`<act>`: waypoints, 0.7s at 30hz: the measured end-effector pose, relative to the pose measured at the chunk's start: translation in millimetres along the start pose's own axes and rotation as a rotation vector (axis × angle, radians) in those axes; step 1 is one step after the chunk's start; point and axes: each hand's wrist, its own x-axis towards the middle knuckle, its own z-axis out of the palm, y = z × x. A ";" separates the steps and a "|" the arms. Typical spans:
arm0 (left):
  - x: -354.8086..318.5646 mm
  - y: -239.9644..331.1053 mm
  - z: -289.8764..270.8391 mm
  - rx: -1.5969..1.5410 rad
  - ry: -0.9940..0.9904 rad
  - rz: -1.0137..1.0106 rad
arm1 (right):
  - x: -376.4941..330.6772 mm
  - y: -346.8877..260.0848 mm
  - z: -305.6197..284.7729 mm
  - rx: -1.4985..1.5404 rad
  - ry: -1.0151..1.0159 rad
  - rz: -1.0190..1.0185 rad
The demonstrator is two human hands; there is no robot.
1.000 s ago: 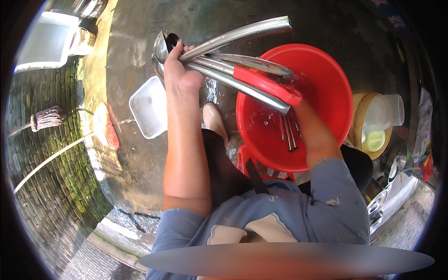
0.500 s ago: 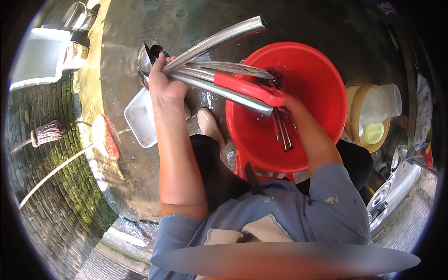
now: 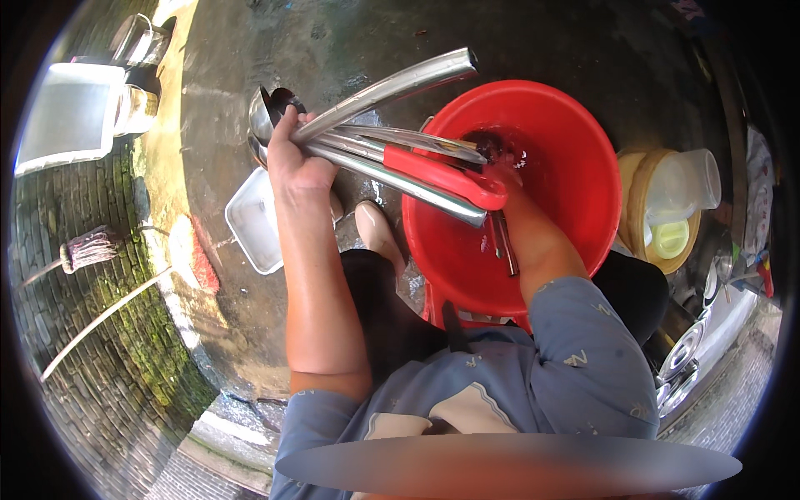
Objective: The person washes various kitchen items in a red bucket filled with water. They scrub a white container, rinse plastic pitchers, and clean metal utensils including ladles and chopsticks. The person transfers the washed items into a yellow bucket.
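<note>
My left hand [image 3: 302, 162] is closed round a bundle of long-handled metal ladles [image 3: 392, 179], their bowls [image 3: 260, 117] past my fingers on the left. The handles fan out to the right; one has a red grip [image 3: 442, 177], and the thickest, shiny one [image 3: 400, 82] angles up and away. Their ends reach over the red basin [image 3: 575, 225]. My right hand [image 3: 503, 173] is inside the basin, beside a dark object [image 3: 482, 143] I cannot make out. Its fingers are partly hidden and blurred. Thin metal utensils [image 3: 505, 242] lean inside the basin below my right wrist.
Left of my feet sits a white tray [image 3: 252, 221]. A red-headed broom [image 3: 193, 254] and a mop [image 3: 88, 248] lie farther left, near a pale tub [image 3: 71, 117]. Right of the basin are stacked plastic containers [image 3: 671, 196], and metal lids [image 3: 683, 346] lie at lower right.
My right hand has moved farther into the basin, away from me. The bundle in my left hand has dipped slightly, and the far ladle handle points a little lower.
</note>
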 end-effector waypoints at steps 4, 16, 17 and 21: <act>-6.6 3.5 -7.9 -0.033 -0.041 0.019 | -35.3 -26.5 -127.2 0.108 -0.598 0.084; -24.1 -27.1 14.3 0.207 -0.124 0.110 | -21.2 -29.8 -65.6 0.108 -0.531 0.030; -26.0 -33.5 16.2 0.274 -0.165 0.140 | -19.9 -30.0 -61.6 0.105 -0.518 0.036; -36.3 -52.8 21.2 0.434 -0.259 0.231 | -24.1 -26.7 -57.4 0.112 -0.462 0.072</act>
